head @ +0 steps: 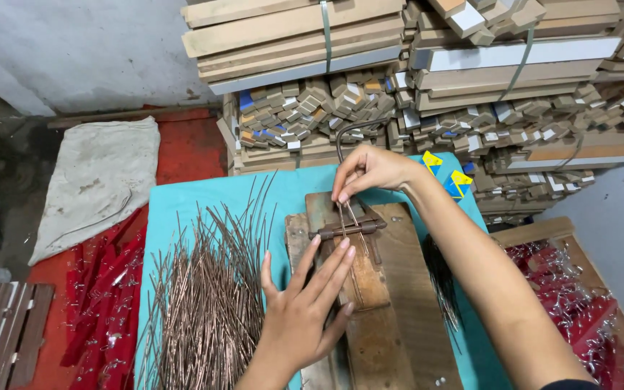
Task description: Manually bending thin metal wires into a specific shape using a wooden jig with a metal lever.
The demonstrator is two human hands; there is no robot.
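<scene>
I press my left hand (305,303) flat, fingers spread, on the wooden jig (359,289) to steady it, while my right hand (370,172) pinches a wire (346,217) threaded under its metal bar (352,229).

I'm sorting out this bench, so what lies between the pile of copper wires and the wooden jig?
In the head view, the left hand lies there, fingers reaching onto the jig, with a strip of teal cloth showing beside the wires.
</scene>
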